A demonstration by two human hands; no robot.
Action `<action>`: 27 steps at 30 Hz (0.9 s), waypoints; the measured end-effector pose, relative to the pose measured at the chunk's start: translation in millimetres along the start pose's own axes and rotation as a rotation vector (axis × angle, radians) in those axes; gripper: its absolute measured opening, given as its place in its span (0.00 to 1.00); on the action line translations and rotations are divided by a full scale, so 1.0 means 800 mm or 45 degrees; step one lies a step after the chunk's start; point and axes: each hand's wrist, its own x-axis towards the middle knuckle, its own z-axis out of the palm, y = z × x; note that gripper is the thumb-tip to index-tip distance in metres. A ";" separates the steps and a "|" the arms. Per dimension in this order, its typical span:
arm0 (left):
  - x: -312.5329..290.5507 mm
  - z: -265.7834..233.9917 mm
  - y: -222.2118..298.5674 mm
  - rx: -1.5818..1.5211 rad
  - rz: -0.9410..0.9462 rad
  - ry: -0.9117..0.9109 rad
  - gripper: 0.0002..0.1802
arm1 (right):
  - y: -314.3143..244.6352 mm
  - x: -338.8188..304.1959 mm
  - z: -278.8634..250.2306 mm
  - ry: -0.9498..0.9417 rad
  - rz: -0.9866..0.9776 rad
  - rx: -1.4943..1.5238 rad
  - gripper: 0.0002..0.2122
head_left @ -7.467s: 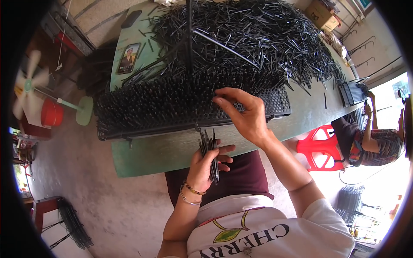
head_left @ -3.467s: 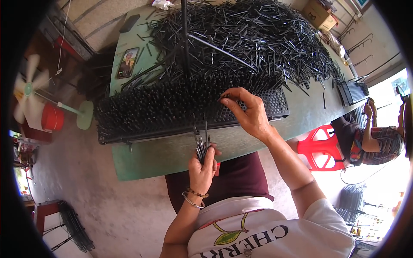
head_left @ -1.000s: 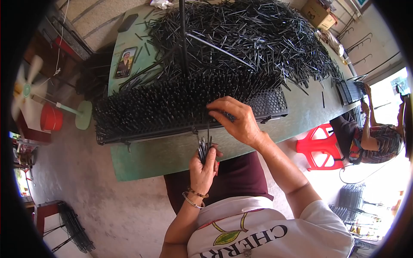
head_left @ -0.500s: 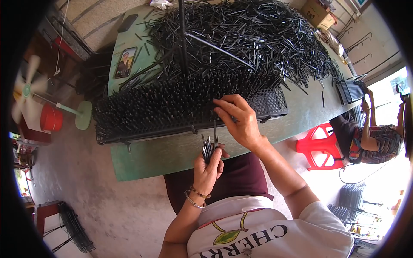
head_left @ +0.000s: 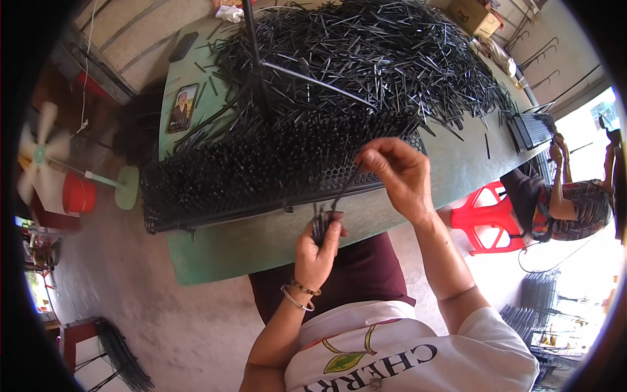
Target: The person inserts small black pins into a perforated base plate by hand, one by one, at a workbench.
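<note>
My left hand [head_left: 318, 253] is closed around a bunch of thin black sticks [head_left: 319, 225], just in front of the table edge, their upper ends pointing at the rack. My right hand [head_left: 403, 176] is raised to the right of it, thumb and forefinger pinching one thin black stick [head_left: 347, 184]. That stick slants down toward the bunch; whether it touches the bunch I cannot tell. Beyond both hands lies a long black perforated rack [head_left: 333, 179], densely filled with upright black sticks [head_left: 241, 160]. Its bare holes show near my right hand.
A large heap of loose black sticks [head_left: 366, 59] covers the green table [head_left: 222, 251]. A dark upright post [head_left: 255, 62] rises behind the rack. A phone [head_left: 183, 108] lies at left. A fan [head_left: 40, 155] stands farther left; another person [head_left: 575, 202] and a red stool [head_left: 483, 215] are at right.
My right hand has moved to the right, and the pinched stick now slants instead of hanging nearly upright. My left hand keeps its bunch in nearly the same place. The view has shifted slightly.
</note>
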 end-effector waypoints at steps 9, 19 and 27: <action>0.020 -0.070 -0.053 0.417 0.413 0.335 0.12 | 0.033 0.028 0.016 0.082 -0.571 -0.598 0.05; -0.003 -0.075 -0.073 0.477 0.495 0.380 0.14 | 0.038 0.027 0.025 -0.011 -0.607 -0.586 0.06; -0.012 -0.049 -0.028 -0.393 0.035 0.252 0.08 | 0.044 0.024 0.036 -0.103 -0.949 -0.839 0.09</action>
